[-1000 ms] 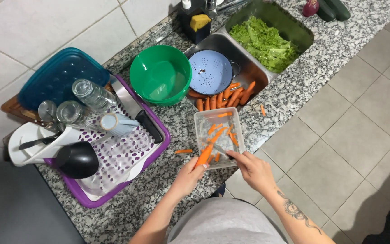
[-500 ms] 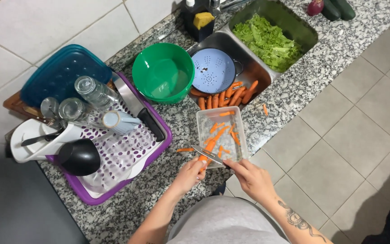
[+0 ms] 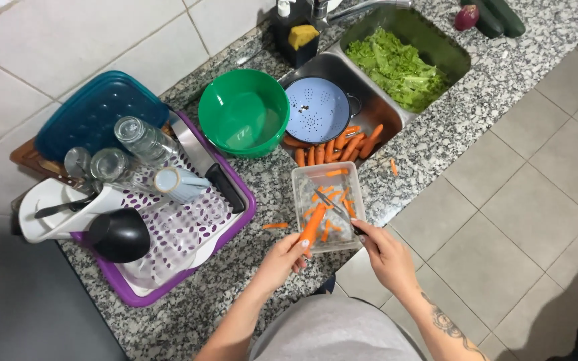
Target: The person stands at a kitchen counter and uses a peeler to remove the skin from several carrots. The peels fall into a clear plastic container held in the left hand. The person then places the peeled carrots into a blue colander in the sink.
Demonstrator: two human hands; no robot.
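carrot point(image 3: 312, 226) held in the left hand point(image 3: 281, 259) lies over the near edge of a clear plastic tub point(image 3: 306, 175), which holds orange carrot peelings and sits on the desk point(image 3: 436, 144) just in front of the sink. the left fingers point(image 3: 300, 249) are curled together and clamped on the carrot's near end. the right hand point(image 3: 384, 253) grips a knife point(image 3: 332, 204) whose blade reaches over the tub toward the carrot; its fingers are closed around the handle, mostly hidden.

behind the tub, the near basin of the steel sink point(image 3: 396, 124) holds a row of whole carrots point(image 3: 339, 147) and a pale blue colander point(image 3: 317, 109). the far basin holds green lettuce point(image 3: 397, 67). a green bowl point(image 3: 243, 112), with nothing visible in it, stands on the desk beside the sink. a purple dish rack point(image 3: 195, 257) at the left carries upturned glasses point(image 3: 143, 140), a black cup point(image 3: 119, 235) and a large knife. a blue container point(image 3: 91, 113) rests upside down behind the rack.

one peeling point(image 3: 275, 226) lies on the speckled granite desk left of the tub, another scrap point(image 3: 393, 167) to its right. dark cucumbers point(image 3: 496, 15) lie at the far corner. white wall tiles back the desk, and the floor point(image 3: 523, 220) is grey tile.
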